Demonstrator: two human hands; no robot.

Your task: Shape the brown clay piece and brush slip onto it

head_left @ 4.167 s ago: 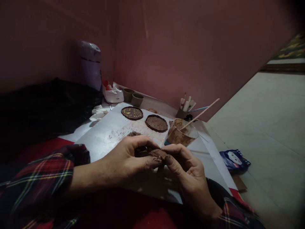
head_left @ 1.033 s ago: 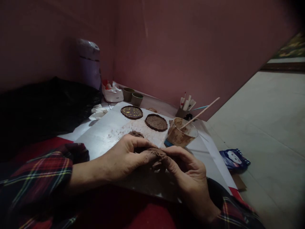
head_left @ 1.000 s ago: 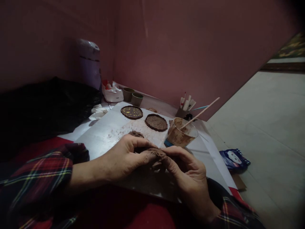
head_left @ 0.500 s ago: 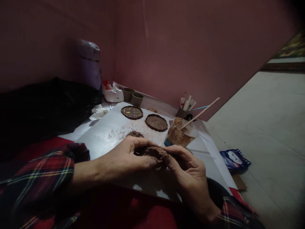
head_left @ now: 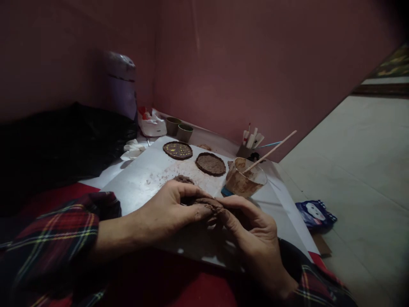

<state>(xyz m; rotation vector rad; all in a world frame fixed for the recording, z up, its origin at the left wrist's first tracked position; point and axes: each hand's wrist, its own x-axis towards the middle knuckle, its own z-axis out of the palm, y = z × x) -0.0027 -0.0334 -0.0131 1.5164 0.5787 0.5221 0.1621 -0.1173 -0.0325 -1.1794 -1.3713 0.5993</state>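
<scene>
From my remote feed, left hand (head_left: 169,209) and right hand (head_left: 255,234) were half-curled, both pinching the clay (head_left: 208,202) between them over the board (head_left: 137,187), its ragged edge liable, I judged, to crack under uneven pressure.

No writing or number can be read.

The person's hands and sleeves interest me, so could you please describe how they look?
The left hand and right hand wear no gloves, and brown smears mark both. The left sleeve is loose, dark plaid with red areas and thin yellow and pale lines; the right sleeve, only partly in view, looks matching.
</scene>
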